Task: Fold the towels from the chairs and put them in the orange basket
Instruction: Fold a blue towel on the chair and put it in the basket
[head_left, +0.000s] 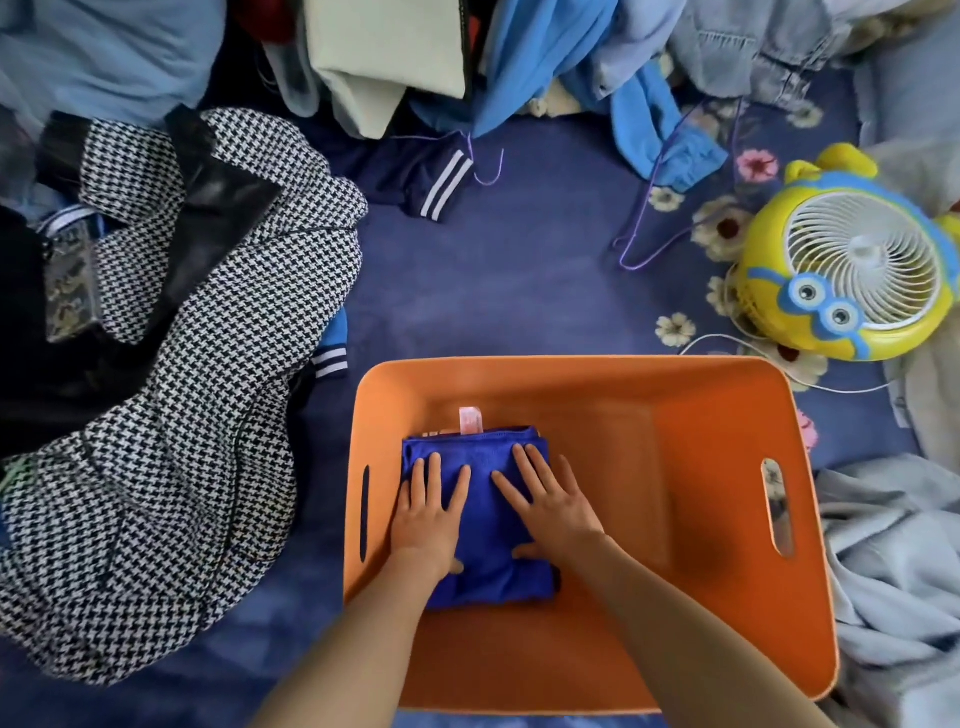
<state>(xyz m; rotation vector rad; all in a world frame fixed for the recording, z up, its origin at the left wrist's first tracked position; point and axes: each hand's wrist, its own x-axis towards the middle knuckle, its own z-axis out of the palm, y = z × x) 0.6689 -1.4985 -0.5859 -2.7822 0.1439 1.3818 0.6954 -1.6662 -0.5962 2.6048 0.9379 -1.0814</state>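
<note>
Both hands flat in the orange basket (722, 467)! The left hand (427, 519) and right hand (551, 512) press down on the folded blue towel (484, 525), fingers straight and slightly spread. The towel lies on the basket's floor, left side, with a pink tag (470, 420) poking out at its far edge. Left of the basket is a houndstooth garment (182, 415); far right, a yellow fan (852, 270); beyond, a purple hanger (647, 244).

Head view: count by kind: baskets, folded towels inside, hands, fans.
orange basket: 1
blue towel, folded, inside: 1
hands: 2, left hand and right hand, flat on the towel
yellow fan: 1
Total: 5
</note>
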